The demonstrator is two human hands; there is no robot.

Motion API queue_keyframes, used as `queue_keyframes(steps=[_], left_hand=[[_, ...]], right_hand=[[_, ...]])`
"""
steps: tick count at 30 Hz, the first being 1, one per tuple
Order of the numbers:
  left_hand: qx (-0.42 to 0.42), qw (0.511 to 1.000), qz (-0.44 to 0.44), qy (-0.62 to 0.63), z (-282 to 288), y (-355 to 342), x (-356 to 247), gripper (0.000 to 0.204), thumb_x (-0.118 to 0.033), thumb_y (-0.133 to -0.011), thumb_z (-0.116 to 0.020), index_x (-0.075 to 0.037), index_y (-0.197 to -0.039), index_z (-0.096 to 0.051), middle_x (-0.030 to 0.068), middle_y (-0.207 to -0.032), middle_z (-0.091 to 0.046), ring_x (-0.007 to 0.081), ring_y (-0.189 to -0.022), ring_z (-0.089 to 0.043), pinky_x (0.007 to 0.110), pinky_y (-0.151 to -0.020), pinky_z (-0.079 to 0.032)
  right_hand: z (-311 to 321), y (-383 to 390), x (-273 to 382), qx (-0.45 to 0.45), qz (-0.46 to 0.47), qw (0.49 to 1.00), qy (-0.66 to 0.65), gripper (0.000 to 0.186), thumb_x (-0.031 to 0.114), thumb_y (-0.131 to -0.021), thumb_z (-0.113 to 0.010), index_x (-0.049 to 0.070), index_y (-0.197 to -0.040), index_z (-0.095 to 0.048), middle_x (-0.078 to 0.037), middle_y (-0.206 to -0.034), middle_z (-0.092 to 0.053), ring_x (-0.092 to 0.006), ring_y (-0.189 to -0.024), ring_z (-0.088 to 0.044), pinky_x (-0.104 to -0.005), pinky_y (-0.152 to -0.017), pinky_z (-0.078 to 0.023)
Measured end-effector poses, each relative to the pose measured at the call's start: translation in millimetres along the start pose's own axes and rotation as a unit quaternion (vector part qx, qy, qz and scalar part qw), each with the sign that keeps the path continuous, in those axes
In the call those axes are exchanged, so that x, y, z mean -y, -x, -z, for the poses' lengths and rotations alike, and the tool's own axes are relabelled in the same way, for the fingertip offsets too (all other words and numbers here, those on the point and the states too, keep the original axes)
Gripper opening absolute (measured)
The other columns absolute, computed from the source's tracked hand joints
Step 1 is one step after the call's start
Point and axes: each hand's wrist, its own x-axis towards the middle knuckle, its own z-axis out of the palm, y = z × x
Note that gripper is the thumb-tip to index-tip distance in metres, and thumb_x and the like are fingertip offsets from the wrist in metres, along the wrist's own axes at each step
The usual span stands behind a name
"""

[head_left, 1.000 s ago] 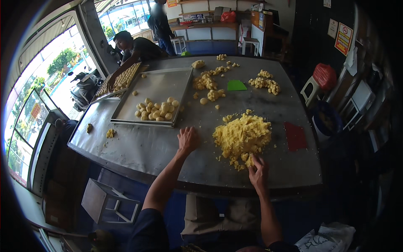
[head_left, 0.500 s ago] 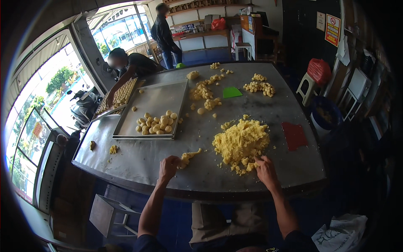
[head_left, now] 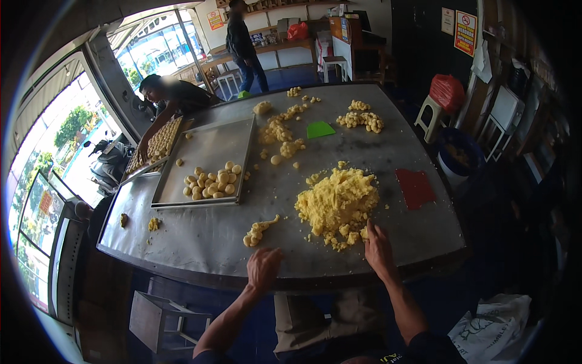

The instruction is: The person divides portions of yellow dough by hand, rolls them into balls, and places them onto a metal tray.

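Note:
A large mound of crumbly yellow dough (head_left: 336, 200) lies on the metal table in front of me. My right hand (head_left: 378, 247) is at its near right edge, fingers pinched together against the loose crumbs; a piece between them is hard to make out. Close to the table's front edge, my left hand (head_left: 264, 268) is curled closed, back of the hand up, and whatever it may hold is hidden. Just beyond that hand, apart from it, sits a short row of small dough lumps (head_left: 257, 233).
A metal tray (head_left: 234, 145) carries round dough balls (head_left: 213, 182). A red scraper (head_left: 414, 188) and a green scraper (head_left: 319, 129) lie flat. Dough clusters (head_left: 361, 120) sit farther back. A person (head_left: 173, 97) leans over a filled tray (head_left: 159, 144) at left; another person (head_left: 242, 48) stands behind.
My left hand has moved right and toward me, away from the small dough lumps. My right hand stays at the mound's edge. The view has shifted slightly.

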Motion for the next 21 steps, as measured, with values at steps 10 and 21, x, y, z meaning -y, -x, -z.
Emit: queue_keyframes(steps=[10,21], left_hand=[[0.019,0.988,-0.071,-0.138,-40.9,-56.4,1.5,0.032,-0.029,-0.088,-0.064,-0.001,-0.102,-0.059,0.0189,-0.113,-0.053,0.0392,-0.121,-0.046,0.057,-0.109,-0.029],[0.058,0.983,-0.121,-0.123,-58.0,-62.5,18.4,0.044,-0.035,-0.087,-0.057,0.002,-0.110,-0.055,0.0207,-0.120,-0.044,0.0371,-0.128,-0.038,0.068,-0.113,-0.014]], right_hand=[[-6.5,1.1,8.6,-0.029,0.033,0.998,-0.039,0.041,-0.001,-0.083,-0.067,-0.005,-0.124,-0.063,-0.020,-0.117,-0.061,-0.0389,-0.105,-0.057,-0.0451,-0.094,-0.047],[20.1,-26.4,-2.1,0.096,0.058,0.993,0.031,0.033,-0.003,-0.089,-0.059,-0.004,-0.121,-0.066,-0.022,-0.106,-0.060,-0.0367,-0.099,-0.060,-0.0433,-0.084,-0.052]])
